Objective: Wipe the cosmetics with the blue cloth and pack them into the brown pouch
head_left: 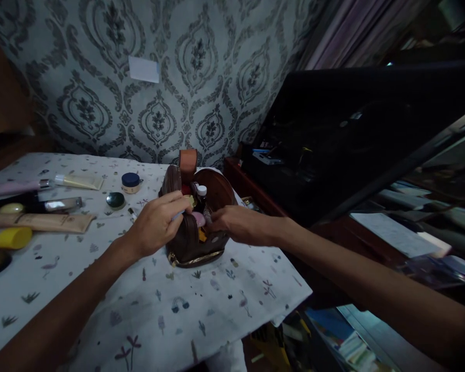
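I see a table (147, 320) under a printed cloth, tubes (42, 222) and jars (130, 182) lying along its left side, and a brown pouch (194, 243) standing open near its right edge, packed with small bottles. My right hand (240, 225) grips the pouch's right rim with curled fingers. My left hand (157, 225) pinches a small pale item at the opening.

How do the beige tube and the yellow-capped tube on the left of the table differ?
The beige tube is longer than the yellow-capped tube. The beige tube is one pale tan colour; the yellow-capped tube has a bright yellow end. The beige tube lies farther back. Both lie flat on the patterned cloth.
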The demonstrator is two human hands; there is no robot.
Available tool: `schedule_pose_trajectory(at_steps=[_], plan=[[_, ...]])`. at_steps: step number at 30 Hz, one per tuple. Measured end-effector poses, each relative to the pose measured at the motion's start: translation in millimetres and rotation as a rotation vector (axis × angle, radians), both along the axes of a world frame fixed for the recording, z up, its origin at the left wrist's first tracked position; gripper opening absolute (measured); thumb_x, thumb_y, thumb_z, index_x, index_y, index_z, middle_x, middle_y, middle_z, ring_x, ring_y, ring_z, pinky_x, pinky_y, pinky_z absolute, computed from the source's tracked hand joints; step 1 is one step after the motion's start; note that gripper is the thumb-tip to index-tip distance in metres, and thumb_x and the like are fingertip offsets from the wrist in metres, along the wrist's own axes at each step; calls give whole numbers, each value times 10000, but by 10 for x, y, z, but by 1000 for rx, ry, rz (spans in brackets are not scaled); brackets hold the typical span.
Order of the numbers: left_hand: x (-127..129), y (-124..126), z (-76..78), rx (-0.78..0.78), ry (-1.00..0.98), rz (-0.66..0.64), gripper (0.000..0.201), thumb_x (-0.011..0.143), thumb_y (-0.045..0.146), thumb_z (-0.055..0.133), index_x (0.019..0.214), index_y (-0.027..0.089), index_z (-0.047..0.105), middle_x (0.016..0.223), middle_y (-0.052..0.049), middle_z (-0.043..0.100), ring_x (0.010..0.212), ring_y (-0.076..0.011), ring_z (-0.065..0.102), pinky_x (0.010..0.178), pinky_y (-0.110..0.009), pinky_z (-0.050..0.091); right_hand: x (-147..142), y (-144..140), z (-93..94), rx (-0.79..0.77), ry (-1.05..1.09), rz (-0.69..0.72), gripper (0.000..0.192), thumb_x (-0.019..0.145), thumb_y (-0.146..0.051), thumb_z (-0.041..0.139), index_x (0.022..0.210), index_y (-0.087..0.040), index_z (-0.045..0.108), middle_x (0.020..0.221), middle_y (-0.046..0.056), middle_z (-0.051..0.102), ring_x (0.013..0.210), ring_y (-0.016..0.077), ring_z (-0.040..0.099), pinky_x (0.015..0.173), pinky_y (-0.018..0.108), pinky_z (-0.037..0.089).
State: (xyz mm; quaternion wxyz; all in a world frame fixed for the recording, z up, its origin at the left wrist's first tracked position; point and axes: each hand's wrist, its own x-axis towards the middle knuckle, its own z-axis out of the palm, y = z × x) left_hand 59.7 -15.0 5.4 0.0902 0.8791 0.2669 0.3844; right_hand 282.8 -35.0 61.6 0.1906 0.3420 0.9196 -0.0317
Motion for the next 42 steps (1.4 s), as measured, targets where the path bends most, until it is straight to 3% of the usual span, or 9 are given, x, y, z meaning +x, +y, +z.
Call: schedule_pose_trajectory(at_steps=[2, 5, 10, 14, 18, 21, 24, 33, 42], plan=[[2, 6, -7, -2, -2, -12, 259, 852, 81, 375, 873, 176, 615, 900, -59, 623, 836, -187, 593, 740, -289, 472, 82, -222, -50, 51, 47, 37, 379, 838, 39, 471, 1048, -175, 705, 927, 80, 706, 893, 187, 629, 868, 323, 414], [15, 13, -19, -7, 8, -35, 253, 842, 76, 382, 871, 171, 615, 908, -65, 620, 843, -188, 590, 753, -291, 478, 181, -476, -202, 180, 131, 59, 534, 802, 44, 471, 1267, -178, 612, 978, 97, 682, 982, 217, 595, 978, 399, 393], [42, 26, -48, -8, -23, -63, 255, 853, 51, 373, 870, 161, 603, 914, -75, 614, 854, -187, 593, 747, -289, 479, 268, -596, -389, 246, 137, 36, 642, 758, -3, 518, 1375, -177, 512, 1081, 110, 655, 1114, 251, 562, 1076, 467, 337], [52, 41, -61, -7, -36, -73, 263, 850, 42, 373, 878, 168, 602, 918, -70, 613, 852, -180, 598, 750, -287, 483, 291, -590, -435, 281, 124, 42, 648, 744, -13, 532, 1372, -171, 509, 1100, 122, 658, 1120, 262, 562, 1052, 462, 355], [50, 56, -64, -11, -39, -77, 262, 840, 44, 383, 884, 165, 611, 921, -69, 618, 854, -181, 599, 754, -292, 488, 241, -568, -429, 297, 46, 18, 528, 758, -24, 541, 1272, -143, 561, 1086, 134, 649, 1027, 269, 577, 888, 417, 446], [44, 58, -66, -10, -43, -78, 261, 836, 50, 389, 885, 164, 619, 927, -76, 624, 855, -186, 598, 753, -298, 494, 122, -513, -358, 253, -55, -46, 312, 787, -41, 534, 1070, -136, 626, 1011, 133, 651, 937, 259, 582, 716, 351, 467], [40, 52, -66, -12, -36, -66, 266, 844, 56, 384, 890, 165, 623, 927, -78, 624, 845, -188, 600, 737, -298, 495, -32, -422, -238, 155, -158, -118, 192, 839, -112, 541, 986, -125, 663, 970, 144, 670, 941, 265, 599, 654, 322, 458], [36, 44, -63, 20, -45, -79, 263, 853, 44, 365, 871, 165, 598, 919, -76, 616, 842, -182, 587, 719, -286, 477, -236, -122, -124, -108, -380, -194, 287, 833, -332, 639, 995, -117, 740, 996, 154, 731, 960, 293, 675, 704, 340, 456], [36, 52, -52, 40, -59, -102, 309, 824, 5, 373, 931, 165, 615, 893, -55, 590, 825, -172, 580, 714, -265, 474, -223, -77, -134, -148, -397, -185, 318, 791, -316, 673, 1019, -101, 727, 997, 169, 721, 949, 289, 672, 714, 342, 439]])
